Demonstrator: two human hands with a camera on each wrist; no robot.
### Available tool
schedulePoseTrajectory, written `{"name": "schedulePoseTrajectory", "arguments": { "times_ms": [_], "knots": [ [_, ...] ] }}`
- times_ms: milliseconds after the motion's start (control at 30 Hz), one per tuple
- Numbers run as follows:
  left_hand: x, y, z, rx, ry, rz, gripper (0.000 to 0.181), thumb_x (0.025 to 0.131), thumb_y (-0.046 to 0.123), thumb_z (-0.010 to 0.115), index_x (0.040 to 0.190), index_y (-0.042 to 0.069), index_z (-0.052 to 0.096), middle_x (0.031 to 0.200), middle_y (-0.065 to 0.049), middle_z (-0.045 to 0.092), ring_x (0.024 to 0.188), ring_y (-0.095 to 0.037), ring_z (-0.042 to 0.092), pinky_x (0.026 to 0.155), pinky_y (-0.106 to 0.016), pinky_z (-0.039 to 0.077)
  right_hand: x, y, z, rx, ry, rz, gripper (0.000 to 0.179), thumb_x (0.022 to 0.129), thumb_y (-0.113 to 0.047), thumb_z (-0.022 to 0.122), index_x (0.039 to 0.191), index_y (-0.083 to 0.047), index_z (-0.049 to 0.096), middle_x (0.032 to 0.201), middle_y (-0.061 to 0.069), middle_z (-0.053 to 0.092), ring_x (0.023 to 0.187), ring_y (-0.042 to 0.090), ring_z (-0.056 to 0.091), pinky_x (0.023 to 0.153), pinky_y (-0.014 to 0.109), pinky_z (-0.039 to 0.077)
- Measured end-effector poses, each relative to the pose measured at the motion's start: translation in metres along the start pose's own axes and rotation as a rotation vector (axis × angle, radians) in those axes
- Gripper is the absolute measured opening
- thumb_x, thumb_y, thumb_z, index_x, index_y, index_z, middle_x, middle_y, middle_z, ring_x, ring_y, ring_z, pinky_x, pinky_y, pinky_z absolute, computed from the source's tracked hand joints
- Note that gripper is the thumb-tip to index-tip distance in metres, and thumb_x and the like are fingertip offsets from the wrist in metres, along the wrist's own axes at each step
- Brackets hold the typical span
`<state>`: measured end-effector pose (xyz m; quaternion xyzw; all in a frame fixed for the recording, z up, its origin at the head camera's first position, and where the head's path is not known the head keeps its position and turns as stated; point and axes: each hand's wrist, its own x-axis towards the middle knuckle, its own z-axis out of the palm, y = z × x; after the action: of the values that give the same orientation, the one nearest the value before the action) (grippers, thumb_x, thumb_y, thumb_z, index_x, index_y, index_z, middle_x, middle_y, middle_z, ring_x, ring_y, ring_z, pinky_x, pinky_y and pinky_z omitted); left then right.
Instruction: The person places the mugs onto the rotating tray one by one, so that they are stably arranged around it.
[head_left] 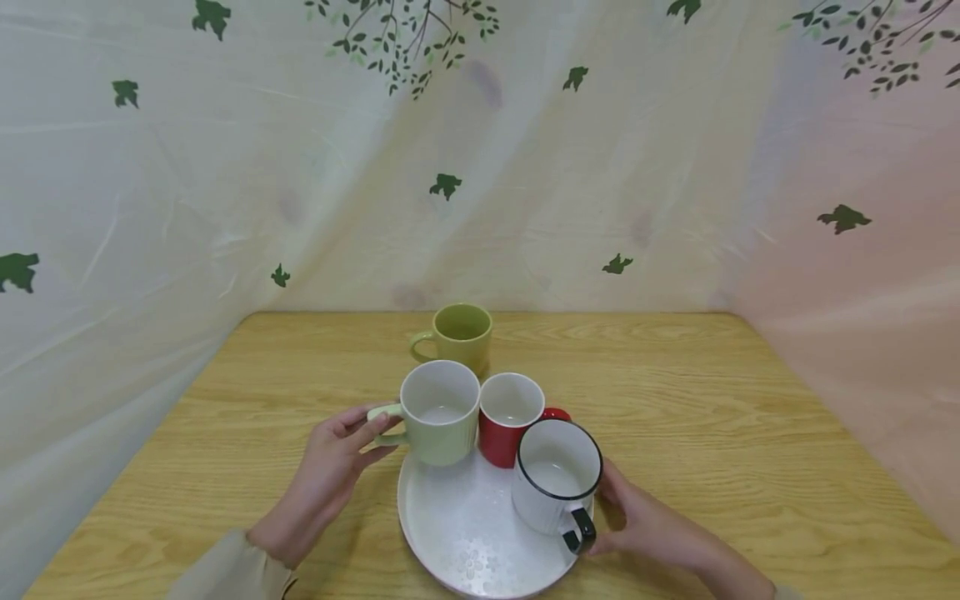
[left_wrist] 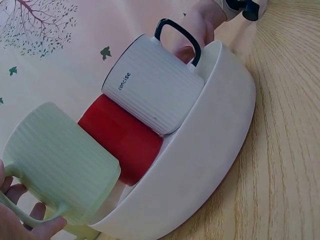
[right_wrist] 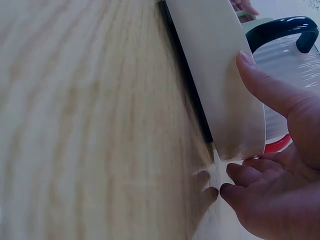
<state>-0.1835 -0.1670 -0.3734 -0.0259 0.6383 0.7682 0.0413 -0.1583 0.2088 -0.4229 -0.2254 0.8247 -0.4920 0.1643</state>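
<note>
Light green mug (head_left: 441,442), with ribbed outer side and smooth white inside, is at the left back edge of the round white tray (head_left: 453,537) in the head view. The left hand (head_left: 341,446) pinches its handle between thumb and fingers. Just beside it stands the red mug (head_left: 495,440), narrower, glossy and also white within; then comes the white mug (head_left: 534,500) with thin black rim and black handle, on the tray's right part. The right hand (head_left: 637,521) is at this right edge, near the black handle. Behind the tray, the yellow-green mug (head_left: 462,333) stands on the wooden table (head_left: 750,417), which shows wavy grain. A creased pale cloth (head_left: 525,225) printed with dark leaf-like figures hangs at the back. In the left wrist view, fine vertical ribs cover both the light green mug and the white mug, which carries the word "concise", while the red one between them looks plain. Whether the light green base touches the tray, I cannot tell. In the right wrist view, the right hand is loosely spread, its thumb (right_wrist: 272,95) against the tray's smooth, curved wall and the fingers slightly bent by the edge.
</note>
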Motion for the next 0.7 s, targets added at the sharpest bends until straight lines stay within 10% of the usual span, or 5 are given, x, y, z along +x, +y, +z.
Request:
{"name": "schedulePoseTrajectory", "arguments": {
  "times_ms": [367, 600, 700],
  "knots": [
    [-0.003, -0.001, 0.003, -0.013, -0.01, 0.012, 0.018, 0.096, 0.008, 0.058, 0.096, 0.021, 0.071, 0.097, 0.011, 0.071, 0.101, -0.007, 0.068, 0.087, -0.029, 0.057, -0.005, -0.002, 0.007, -0.02, 0.046, 0.048, 0.113, 0.071, -0.031, 0.084, 0.153, -0.003, 0.012, 0.155, 0.03, 0.023, 0.14, 0.05, 0.027, 0.101, 0.0, 0.016],
    [-0.004, -0.002, 0.005, -0.026, -0.013, 0.006, 0.018, 0.096, 0.007, 0.058, 0.096, 0.02, 0.071, 0.097, 0.011, 0.071, 0.101, -0.008, 0.068, 0.088, -0.03, 0.057, -0.008, -0.012, 0.017, -0.033, 0.103, 0.165, 0.118, 0.067, -0.027, 0.088, 0.155, -0.01, 0.011, 0.155, 0.028, 0.025, 0.138, 0.05, 0.033, 0.115, 0.063, 0.02],
    [-0.005, -0.003, 0.006, -0.023, -0.02, 0.006, 0.018, 0.095, 0.007, 0.059, 0.096, 0.02, 0.071, 0.097, 0.011, 0.072, 0.102, -0.008, 0.068, 0.089, -0.031, 0.057, -0.009, -0.016, 0.023, -0.029, 0.128, 0.231, 0.119, 0.065, -0.027, 0.089, 0.154, -0.009, 0.013, 0.156, 0.028, 0.024, 0.138, 0.051, 0.032, 0.112, 0.068, 0.016]
  ]
}}
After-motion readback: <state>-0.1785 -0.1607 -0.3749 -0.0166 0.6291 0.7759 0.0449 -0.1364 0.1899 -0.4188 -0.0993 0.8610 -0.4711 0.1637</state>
